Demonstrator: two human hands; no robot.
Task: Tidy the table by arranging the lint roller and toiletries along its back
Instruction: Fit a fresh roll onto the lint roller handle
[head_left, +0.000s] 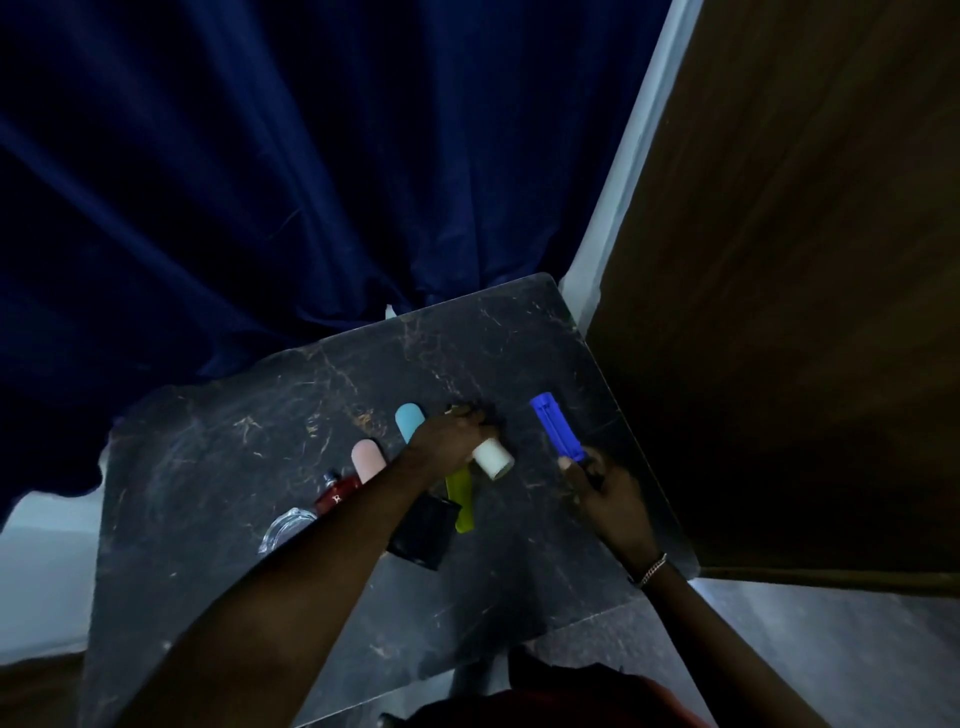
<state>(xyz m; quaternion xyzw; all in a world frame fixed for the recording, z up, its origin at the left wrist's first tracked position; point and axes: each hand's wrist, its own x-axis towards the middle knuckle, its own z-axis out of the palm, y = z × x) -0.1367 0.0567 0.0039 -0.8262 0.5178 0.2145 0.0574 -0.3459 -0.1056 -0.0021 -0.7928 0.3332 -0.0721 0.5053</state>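
On the dark marble table my left hand grips a white cylinder, which looks like the lint roller's roll with its yellow-green handle below it. My right hand pinches the near end of a blue flat item lying on the table. A light blue tube and a pink tube lie left of my left hand. A red bottle, a clear glass jar and a black box sit partly hidden under my left forearm.
A dark blue curtain hangs behind the table's back edge. A brown wooden panel stands close along the table's right side. Pale floor shows at the lower right and lower left.
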